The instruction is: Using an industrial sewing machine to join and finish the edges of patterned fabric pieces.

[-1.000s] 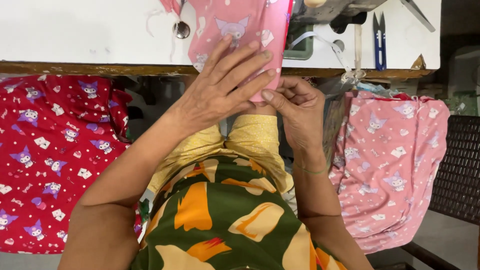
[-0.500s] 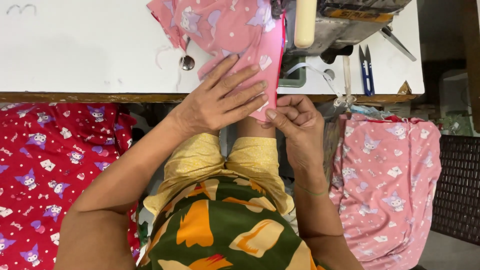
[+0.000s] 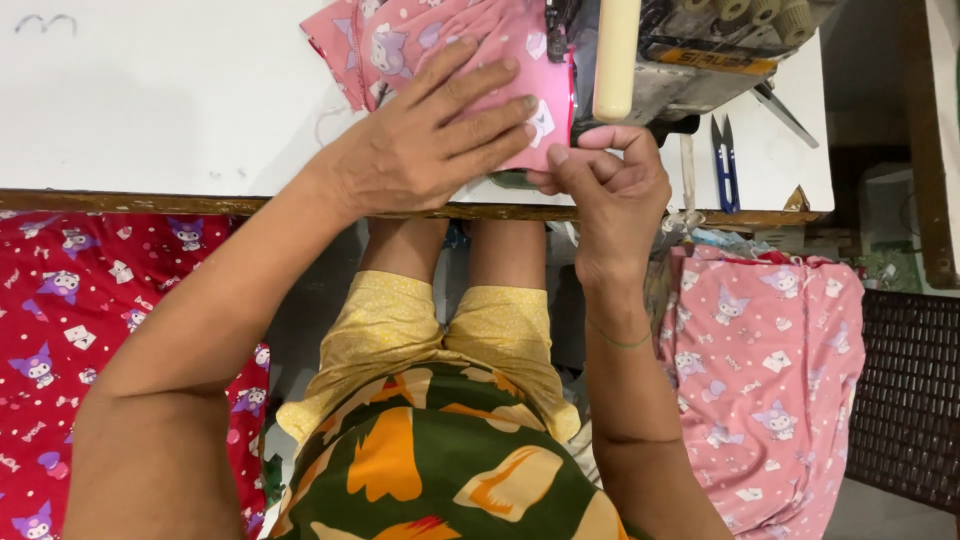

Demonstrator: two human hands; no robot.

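A pink printed fabric piece lies on the white table in front of a sewing machine. My left hand presses flat on the fabric, fingers spread toward the machine. My right hand pinches the fabric's near right edge just below the machine's front, at the table edge.
Blue thread snips lie on the table right of the machine. A pile of pink printed cloth hangs at the right, red printed cloth at the left. A dark woven basket stands far right.
Both hands and the pink fabric have moved up from the table edge onto the table, toward the machine. The fabric now lies flatter under my left hand.
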